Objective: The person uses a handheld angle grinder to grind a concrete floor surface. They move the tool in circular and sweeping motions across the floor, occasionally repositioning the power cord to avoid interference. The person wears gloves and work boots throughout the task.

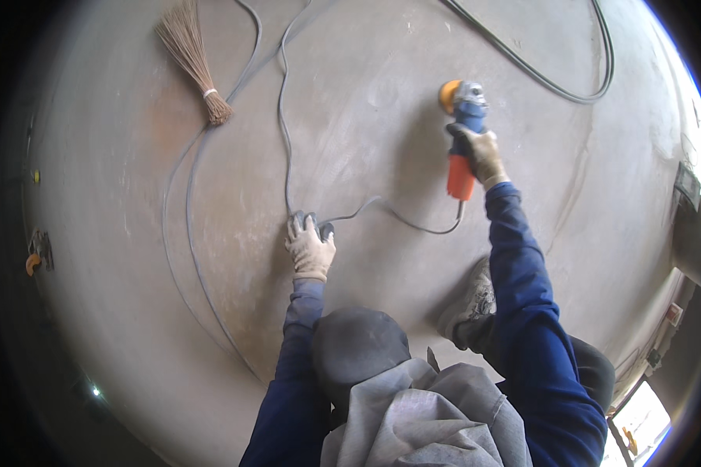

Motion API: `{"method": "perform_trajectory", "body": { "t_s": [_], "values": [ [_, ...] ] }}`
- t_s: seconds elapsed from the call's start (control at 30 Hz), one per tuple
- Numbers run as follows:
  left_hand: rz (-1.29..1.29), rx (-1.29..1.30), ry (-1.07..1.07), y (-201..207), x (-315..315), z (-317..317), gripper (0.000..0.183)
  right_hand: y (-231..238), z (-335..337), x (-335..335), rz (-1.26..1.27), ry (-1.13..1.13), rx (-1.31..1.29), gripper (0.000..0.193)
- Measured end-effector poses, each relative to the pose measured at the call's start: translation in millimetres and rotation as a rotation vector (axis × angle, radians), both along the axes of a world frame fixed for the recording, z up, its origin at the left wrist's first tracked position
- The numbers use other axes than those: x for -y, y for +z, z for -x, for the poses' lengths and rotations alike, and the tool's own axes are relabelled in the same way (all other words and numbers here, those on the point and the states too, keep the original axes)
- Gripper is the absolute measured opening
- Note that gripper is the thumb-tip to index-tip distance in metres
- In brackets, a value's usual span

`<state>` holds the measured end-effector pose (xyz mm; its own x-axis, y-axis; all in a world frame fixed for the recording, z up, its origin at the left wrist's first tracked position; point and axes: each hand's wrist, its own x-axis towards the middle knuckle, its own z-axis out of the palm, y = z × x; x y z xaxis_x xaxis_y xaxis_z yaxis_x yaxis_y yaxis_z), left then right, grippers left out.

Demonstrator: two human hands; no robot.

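Observation:
My right hand point(486, 157), in a pale glove with dark fingers, grips an angle grinder point(460, 180) by its body. The tool has an orange rear, a blue middle, a metal head and a yellow disc point(448, 96) at its far left end. It is held out over the grey floor, and I cannot tell whether the disc touches it. My left hand point(310, 249), gloved the same way, is closed around the grey power cord point(287, 148). From that hand the cord runs right to the grinder's rear and also away toward the far edge.
A twig broom point(199, 66) lies at the far left across thin grey cables point(188, 202). At the far right a thicker dark cable point(537, 76) curves over the floor point(366, 101). My shoe point(475, 303) rests between my arms. A small orange-and-grey tool point(37, 255) lies by the left edge.

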<state>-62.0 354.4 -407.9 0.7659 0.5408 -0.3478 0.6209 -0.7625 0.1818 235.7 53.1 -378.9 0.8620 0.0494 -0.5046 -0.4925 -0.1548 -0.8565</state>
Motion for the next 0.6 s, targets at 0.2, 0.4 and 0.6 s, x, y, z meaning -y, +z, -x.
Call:
{"method": "perform_trajectory", "body": {
  "t_s": [0.2, 0.4, 0.6],
  "values": [
    [0.049, 0.047, -0.030, -1.5, 10.6, 9.5, 0.058, 30.3, 31.1, -111.8, 0.116, 0.364, -0.041, 0.050],
    [0.011, -0.023, -0.053, 14.5, -16.1, 38.4, 0.050, 10.2, -40.7, -97.0, 0.162, 0.286, 0.064, 0.036],
    [-0.015, 0.023, 0.029, 10.5, -28.9, 29.5, 0.051, 7.3, -151.5, -47.4, -0.002, -0.124, -0.021, 0.034]
  ]
}}
